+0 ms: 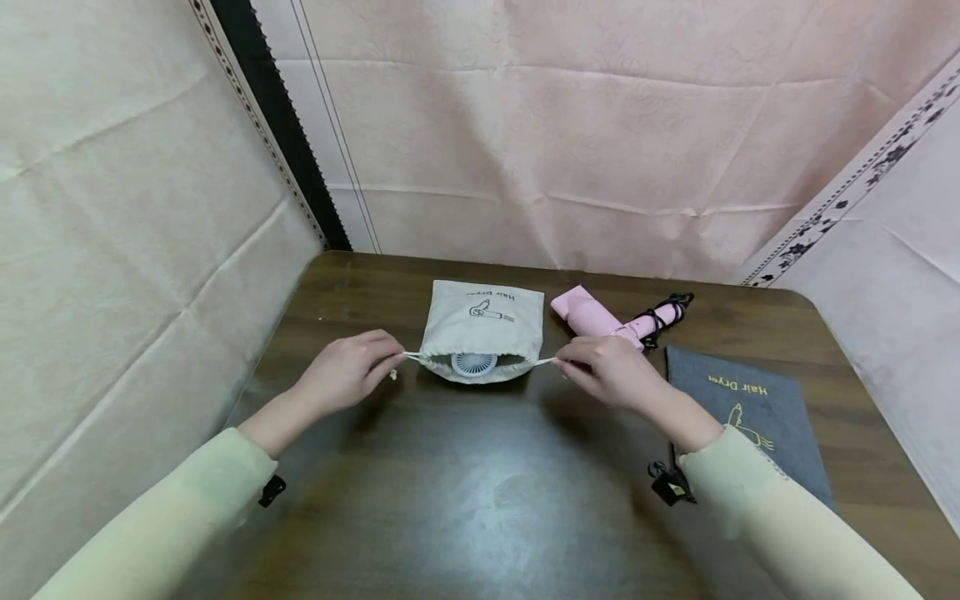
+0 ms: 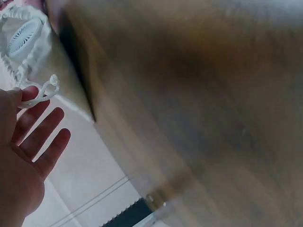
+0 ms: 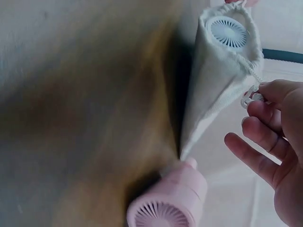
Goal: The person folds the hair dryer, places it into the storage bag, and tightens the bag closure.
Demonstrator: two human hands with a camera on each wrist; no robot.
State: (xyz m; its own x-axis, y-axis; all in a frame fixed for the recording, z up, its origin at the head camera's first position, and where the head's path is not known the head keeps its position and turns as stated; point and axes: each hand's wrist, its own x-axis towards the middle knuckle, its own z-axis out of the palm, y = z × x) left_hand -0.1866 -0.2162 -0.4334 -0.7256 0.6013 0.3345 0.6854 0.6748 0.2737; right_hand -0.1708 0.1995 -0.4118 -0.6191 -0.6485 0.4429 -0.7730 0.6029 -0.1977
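A white drawstring bag [image 1: 483, 321] printed "Hair Dryer" lies on the table, its gathered mouth partly open toward the person. Inside the mouth shows the round slotted end of a white hair dryer [image 1: 474, 364]; the rest of it is hidden by the cloth. At the bag's left side, my left hand [image 1: 348, 367] pinches the white drawstring [image 2: 45, 92] between thumb and forefinger, other fingers extended. On the opposite side my right hand [image 1: 611, 371] pinches the other drawstring end [image 3: 253, 97] the same way. Both cords run straight out from the mouth.
Behind the right hand lies a pink hair dryer [image 1: 588, 312] with its black cord [image 1: 663, 317] wound round the handle. A dark grey pouch [image 1: 780, 400] printed "Hair Dryer" lies at the right, partly under the right forearm. Curtains hang behind the brown table [image 1: 480, 500].
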